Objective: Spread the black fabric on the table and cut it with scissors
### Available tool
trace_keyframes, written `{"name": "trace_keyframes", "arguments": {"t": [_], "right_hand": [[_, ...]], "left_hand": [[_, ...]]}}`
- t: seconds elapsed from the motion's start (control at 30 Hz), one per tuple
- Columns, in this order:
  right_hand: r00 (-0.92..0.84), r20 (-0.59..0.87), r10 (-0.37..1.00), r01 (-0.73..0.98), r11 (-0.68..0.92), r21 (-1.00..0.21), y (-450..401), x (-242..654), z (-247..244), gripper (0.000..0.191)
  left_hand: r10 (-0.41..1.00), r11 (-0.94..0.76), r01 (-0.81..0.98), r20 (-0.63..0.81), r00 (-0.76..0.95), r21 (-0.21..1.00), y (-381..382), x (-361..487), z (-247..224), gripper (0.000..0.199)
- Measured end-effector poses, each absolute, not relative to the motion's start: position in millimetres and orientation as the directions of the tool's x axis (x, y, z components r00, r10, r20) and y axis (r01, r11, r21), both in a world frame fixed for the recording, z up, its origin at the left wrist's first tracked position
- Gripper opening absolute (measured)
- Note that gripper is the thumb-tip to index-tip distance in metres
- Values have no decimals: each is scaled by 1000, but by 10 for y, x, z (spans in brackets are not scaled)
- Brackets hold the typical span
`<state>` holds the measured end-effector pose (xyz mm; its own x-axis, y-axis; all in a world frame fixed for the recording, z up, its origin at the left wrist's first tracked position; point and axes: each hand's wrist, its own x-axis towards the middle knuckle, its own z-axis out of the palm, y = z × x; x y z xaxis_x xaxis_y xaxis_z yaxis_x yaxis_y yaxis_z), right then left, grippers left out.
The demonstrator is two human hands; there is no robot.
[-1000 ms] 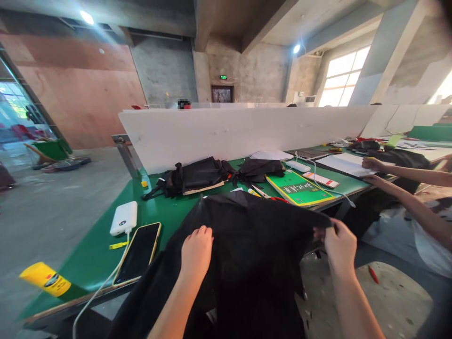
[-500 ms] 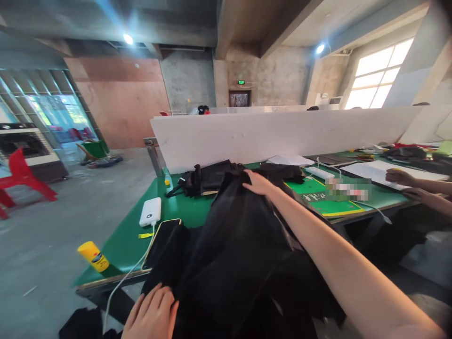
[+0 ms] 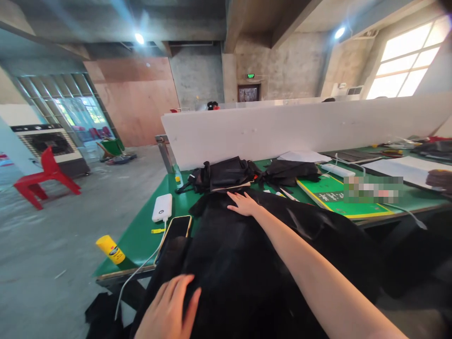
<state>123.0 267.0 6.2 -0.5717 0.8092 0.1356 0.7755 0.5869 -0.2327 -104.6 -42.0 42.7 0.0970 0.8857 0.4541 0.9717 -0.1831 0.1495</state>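
Observation:
A large sheet of black fabric (image 3: 243, 268) covers the near part of the green table (image 3: 139, 242) and hangs over its front edge. My right hand (image 3: 243, 205) lies on the fabric's far part, palm down, with its fingers spread. Closer to me, my left hand (image 3: 165, 306) rests on the left side of the fabric, fingers stretched and thumb apart. A phone (image 3: 178, 228) with a yellow edge is partly covered by the fabric. Just behind my right hand sit folded black pieces (image 3: 229, 172).
A white power bank (image 3: 162, 207), its cable hanging over the edge, and a yellow glue stick (image 3: 110, 249) are at the left. A green board (image 3: 339, 195) lies at the right, near another person's hand (image 3: 439, 179). A white partition (image 3: 282, 129) stands behind.
The fabric, raised in a peak under my right hand before, now lies flatter and spreads further right. My left hand has moved slightly right and onto it. The view has turned left.

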Motion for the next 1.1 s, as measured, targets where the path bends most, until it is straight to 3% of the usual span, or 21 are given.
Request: {"name": "trace_keyframes", "arguments": {"t": [0.03,0.13,0.27,0.43,0.53,0.6,0.7,0.8,1.0,1.1], "right_hand": [[-596,147,789,754,614,-234,2648,1226,67,71],[-653,204,729,691,684,-235,2531,1197,85,63],[-613,388,688,656,717,-236,2291,1197,215,52],[-238,685,688,747,581,-324,1913,1566,660,37],[16,746,665,795,445,-413,1636,2102,855,35],[228,718,657,825,261,-501,1429,2547,826,30],[433,594,678,842,-71,-534,1112,3192,499,37],[560,568,603,802,-220,-556,816,3591,-23,36],[436,452,778,775,-69,-628,110,3377,-1067,21],[224,472,853,854,61,-516,-225,3163,-1593,31]], "left_hand": [[870,-222,957,482,108,186,-285,-870,534,29],[899,-336,910,371,232,243,219,-415,644,29],[905,-373,908,289,311,192,867,-146,362,41],[924,-378,900,149,352,216,1126,-177,23,61],[928,-368,905,151,341,212,1094,-192,-6,61],[930,-361,909,157,333,210,1078,-185,2,60],[931,-358,909,155,330,213,1080,-173,5,59],[932,-356,909,149,329,217,1093,-172,-5,60],[935,-348,911,153,320,222,1097,-181,-20,60],[936,-346,912,148,319,222,1092,-177,-14,60]]}}
